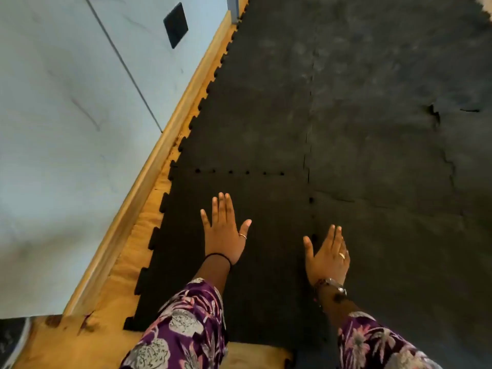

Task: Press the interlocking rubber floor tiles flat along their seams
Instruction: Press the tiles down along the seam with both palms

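The left hand (225, 233) lies flat, palm down, fingers spread and holding nothing, on the near-left rubber tile (239, 275); a thin ring shows on its thumb and a dark band circles the wrist. The right hand (326, 258) is likewise splayed and empty, palm down, with a ring on one finger and a watch (332, 284) at the wrist. It rests just to the right of the seam (312, 219) that runs from near to far between the two near tiles, its thumb close beside that joint, while the left hand sits well to the left of it, in the middle of its tile. Both forearms come in from the near edge in purple flowered sleeves (186, 328). Farther out, a cross seam (239, 172) runs left to right beyond the left fingertips, marked by a row of small dark holes, and meets the long seam at a four-way junction between and beyond the hands. The tiles beyond it look greyer and dusty, and far to the right one joint (435, 114) gapes with a lifted, torn-looking edge. Along the left, the tiles' toothed border lies against bare wooden floor (127, 275), next to a wooden skirting board (149, 171) and a pale wall (66, 102) carrying a small black square plate (175, 25).
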